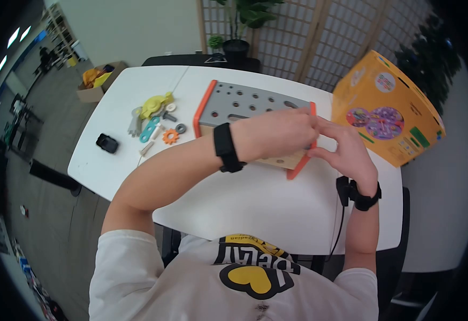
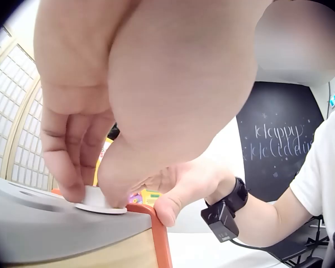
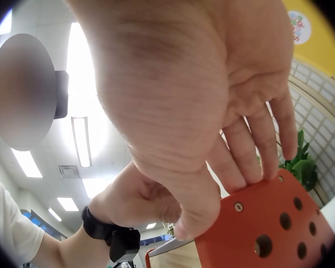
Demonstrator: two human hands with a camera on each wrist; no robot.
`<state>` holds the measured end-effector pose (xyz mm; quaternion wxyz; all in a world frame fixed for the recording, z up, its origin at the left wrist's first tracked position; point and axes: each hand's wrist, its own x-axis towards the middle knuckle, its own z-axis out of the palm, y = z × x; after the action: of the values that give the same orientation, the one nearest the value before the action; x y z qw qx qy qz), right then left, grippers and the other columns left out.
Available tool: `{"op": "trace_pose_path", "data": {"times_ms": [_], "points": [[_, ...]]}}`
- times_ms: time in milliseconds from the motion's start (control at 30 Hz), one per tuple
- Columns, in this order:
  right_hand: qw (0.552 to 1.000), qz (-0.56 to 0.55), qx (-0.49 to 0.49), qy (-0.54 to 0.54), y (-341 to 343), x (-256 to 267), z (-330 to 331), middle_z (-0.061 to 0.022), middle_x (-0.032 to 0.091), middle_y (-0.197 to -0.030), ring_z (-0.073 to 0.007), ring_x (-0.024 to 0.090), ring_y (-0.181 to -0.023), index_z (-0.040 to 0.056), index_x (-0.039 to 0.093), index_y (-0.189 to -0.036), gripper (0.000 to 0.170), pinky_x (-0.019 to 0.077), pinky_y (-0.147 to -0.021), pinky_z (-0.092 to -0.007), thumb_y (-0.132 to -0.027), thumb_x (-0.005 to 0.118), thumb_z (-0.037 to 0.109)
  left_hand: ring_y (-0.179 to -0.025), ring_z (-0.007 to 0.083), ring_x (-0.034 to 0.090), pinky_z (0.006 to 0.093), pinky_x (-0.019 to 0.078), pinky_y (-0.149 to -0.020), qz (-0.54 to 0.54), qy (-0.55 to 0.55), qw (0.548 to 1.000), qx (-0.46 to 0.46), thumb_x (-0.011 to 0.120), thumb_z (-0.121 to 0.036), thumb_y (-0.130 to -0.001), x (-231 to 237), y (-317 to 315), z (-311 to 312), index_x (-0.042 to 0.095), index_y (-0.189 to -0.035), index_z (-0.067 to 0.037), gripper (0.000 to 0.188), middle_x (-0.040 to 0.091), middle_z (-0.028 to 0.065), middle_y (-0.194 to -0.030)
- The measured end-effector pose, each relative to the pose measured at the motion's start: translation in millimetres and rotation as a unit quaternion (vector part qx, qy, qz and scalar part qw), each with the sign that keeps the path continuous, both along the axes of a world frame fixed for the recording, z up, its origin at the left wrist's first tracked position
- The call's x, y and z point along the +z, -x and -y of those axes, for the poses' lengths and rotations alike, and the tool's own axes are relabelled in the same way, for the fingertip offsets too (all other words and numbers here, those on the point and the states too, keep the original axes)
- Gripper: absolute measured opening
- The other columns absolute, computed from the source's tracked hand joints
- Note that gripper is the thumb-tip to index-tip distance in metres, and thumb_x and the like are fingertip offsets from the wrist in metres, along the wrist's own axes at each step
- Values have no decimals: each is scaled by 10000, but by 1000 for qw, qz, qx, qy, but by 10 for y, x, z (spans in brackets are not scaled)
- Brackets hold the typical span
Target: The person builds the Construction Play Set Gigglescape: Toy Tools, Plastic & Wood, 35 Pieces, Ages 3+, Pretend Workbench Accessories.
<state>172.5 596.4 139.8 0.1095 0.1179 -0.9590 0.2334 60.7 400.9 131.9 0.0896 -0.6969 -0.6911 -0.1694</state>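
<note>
A toy workbench (image 1: pixel 228 96) with a grey perforated top, pale wooden front and orange end panels (image 3: pixel 257 218) stands on the white table. My left hand (image 1: pixel 276 135) reaches across to its right end. Seen from the left wrist, thumb and fingers pinch a small white flanged piece (image 2: pixel 100 210) at the grey top, beside the orange edge. My right hand (image 1: pixel 350 152) is at the same corner. Its extended fingers touch the panel's top edge in the right wrist view, and the thumb rests at the near corner. The left hand hides much of the bench's right end in the head view.
Left of the bench lie loose toy parts: a yellow piece (image 1: pixel 153 106), a teal link (image 1: pixel 149 130), an orange gear (image 1: pixel 170 137) and several others. A black case (image 1: pixel 107 143) is near the left edge. A large yellow box (image 1: pixel 389 112) stands at right.
</note>
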Motion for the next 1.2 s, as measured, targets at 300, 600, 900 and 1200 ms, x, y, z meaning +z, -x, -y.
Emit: {"op": "trace_pose_path", "data": {"times_ms": [300, 600, 900, 1200], "points": [[999, 26, -21, -9, -19, 47, 107, -169, 671, -1346, -357, 656, -1214, 40, 734, -1189, 502, 514, -1022, -404, -741, 880, 211, -954, 307, 677, 384, 575, -856, 4, -57, 993, 103, 695, -100, -829, -112, -53, -21, 715, -1006, -25, 193, 702, 138, -1044], [999, 47, -18, -1, -16, 17, 81, -182, 650, -1377, -362, 624, -1276, 47, 716, -1261, 592, 488, -1067, -397, -719, 898, 200, -917, 277, 677, 371, 583, -804, -89, -23, 992, 89, 715, -133, -813, -219, -118, -50, 733, -899, -13, 149, 706, 112, -880], [1000, -5, 3, -14, -32, -78, 37, -204, 643, -1383, -329, 580, -1352, -23, 683, -1286, 650, 452, -1127, -398, -732, 905, 232, -1016, 278, 657, 425, 523, -913, 4, -145, 988, 60, 714, -214, -917, -340, 52, 403, 731, -967, -33, 188, 716, 110, -998], [1000, -20, 7, -8, -45, -140, 12, -203, 639, -1392, -341, 566, -1365, -25, 676, -1295, 648, 436, -1143, -416, -747, 893, 246, -905, 313, 699, 399, 560, -800, 62, -245, 924, 287, 719, -162, -917, -181, 679, 1626, 754, -978, -14, 163, 748, 143, -964]]}}
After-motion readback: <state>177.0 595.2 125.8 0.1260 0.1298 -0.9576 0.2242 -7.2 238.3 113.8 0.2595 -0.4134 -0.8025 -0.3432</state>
